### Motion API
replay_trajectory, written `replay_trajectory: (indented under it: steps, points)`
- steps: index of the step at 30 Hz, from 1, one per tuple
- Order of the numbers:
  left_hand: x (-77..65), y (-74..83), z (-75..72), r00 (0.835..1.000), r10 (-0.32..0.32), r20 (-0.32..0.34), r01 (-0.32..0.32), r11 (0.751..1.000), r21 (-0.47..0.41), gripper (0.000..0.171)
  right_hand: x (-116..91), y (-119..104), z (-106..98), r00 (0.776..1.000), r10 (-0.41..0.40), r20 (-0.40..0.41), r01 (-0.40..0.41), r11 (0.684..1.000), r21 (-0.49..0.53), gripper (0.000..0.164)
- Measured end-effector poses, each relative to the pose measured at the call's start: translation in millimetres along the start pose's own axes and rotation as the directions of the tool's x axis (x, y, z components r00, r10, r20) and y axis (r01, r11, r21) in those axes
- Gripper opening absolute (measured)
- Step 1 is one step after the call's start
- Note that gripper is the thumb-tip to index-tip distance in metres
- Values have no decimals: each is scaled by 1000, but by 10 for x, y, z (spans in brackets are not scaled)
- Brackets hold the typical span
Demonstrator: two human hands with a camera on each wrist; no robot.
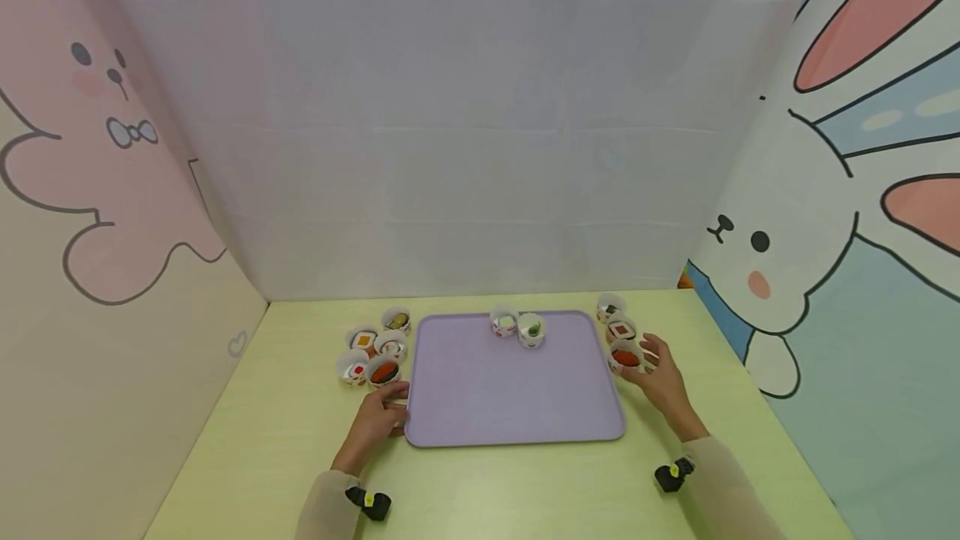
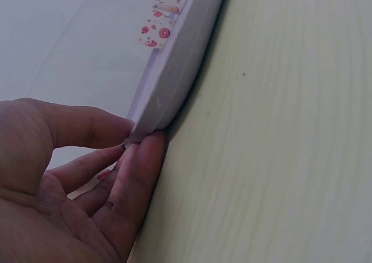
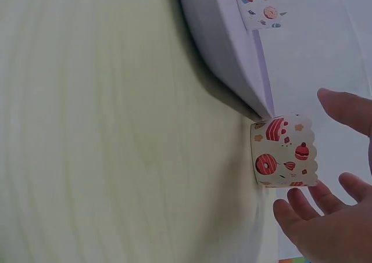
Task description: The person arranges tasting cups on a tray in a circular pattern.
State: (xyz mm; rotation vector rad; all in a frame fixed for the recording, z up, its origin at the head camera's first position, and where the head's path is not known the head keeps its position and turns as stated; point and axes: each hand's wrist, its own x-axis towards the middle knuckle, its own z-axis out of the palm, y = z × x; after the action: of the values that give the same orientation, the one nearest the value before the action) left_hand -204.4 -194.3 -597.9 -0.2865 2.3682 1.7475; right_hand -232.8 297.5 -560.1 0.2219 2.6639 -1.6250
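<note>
My left hand (image 1: 375, 423) is at the left edge of a lavender tray (image 1: 510, 398); in the left wrist view its thumb and fingers pinch the tray's rim (image 2: 168, 83). My right hand (image 1: 663, 382) is beside the nearest paper cup in the right-hand group, a cup with orange-red contents (image 1: 626, 358). The right wrist view shows that cup's side (image 3: 285, 152) printed with cakes and donuts. There the thumb stands apart from it, and the fingertips (image 3: 296, 202) lie close by its lower side. Two paper cups (image 1: 504, 322) (image 1: 532, 330) stand on the tray near its far edge.
Left of the tray, several paper cups (image 1: 363, 342) with small colourful pieces stand clustered. Two more cups (image 1: 611, 307) (image 1: 620, 328) line up behind the one at my right hand. A pale wooden table (image 1: 495, 490) carries everything; a white sheet (image 1: 480, 148) hangs behind.
</note>
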Motion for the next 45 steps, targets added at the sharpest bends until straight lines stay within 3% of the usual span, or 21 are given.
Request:
replay_trajectory:
  steps: [10,16,24,45]
  points:
    - [-68,79,-3,1000,18,-6,-18,1000,-9,54,68,97,52,997,75,31,-75,997,-3,92]
    - [-191,267,-10,1000,13,16,-13,1000,-11,53,92,120,68,997,65,33,-65,998,0,87]
    - [-30,38,0,1000,5,-5,-5,1000,-12,54,134,156,98,999,32,-1,-32,995,-91,75]
    - [-20,36,-4,1000,-3,1,3,1000,-17,54,168,174,102,998,-34,-51,21,971,-238,64]
